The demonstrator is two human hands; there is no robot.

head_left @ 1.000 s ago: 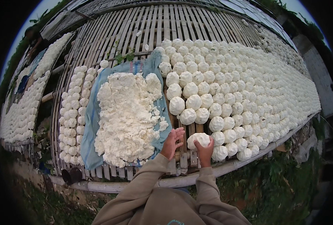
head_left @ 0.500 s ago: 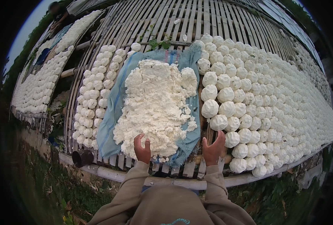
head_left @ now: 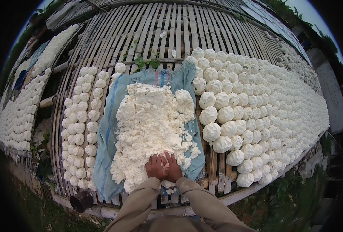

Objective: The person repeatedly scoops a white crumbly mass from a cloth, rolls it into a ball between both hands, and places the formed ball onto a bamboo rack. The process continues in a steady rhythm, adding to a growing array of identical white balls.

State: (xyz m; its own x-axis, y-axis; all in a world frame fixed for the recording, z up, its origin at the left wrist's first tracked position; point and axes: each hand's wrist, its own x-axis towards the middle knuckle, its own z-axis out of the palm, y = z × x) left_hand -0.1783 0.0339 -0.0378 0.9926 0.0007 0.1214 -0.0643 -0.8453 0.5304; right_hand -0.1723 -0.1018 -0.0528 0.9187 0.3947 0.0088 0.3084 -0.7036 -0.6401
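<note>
A large heap of white crumbly dough [head_left: 142, 120] lies on a blue woven plastic sheet [head_left: 106, 154]. My left hand [head_left: 155, 169] and my right hand [head_left: 172, 167] meet side by side at the near edge of this heap. Both press into it with fingers curled on the dough, and some fingertips are buried from sight. Right of the sheet stand packed rows of white dough balls [head_left: 228, 128] with knobbly surfaces. Shorter columns of smaller-looking balls [head_left: 79, 128] line the sheet's left side.
Everything rests on a bamboo slat rack [head_left: 181, 27] with gaps between its strips. A dark round can [head_left: 81, 202] sits by the near left edge. Green leaves [head_left: 146, 62] poke through beyond the sheet. Another rack of balls [head_left: 17, 123] runs along the far left, near another person [head_left: 38, 29].
My hands were raised apart, the right one beside the balls. They have come together and down onto the near part of the heap. The view has shifted slightly.
</note>
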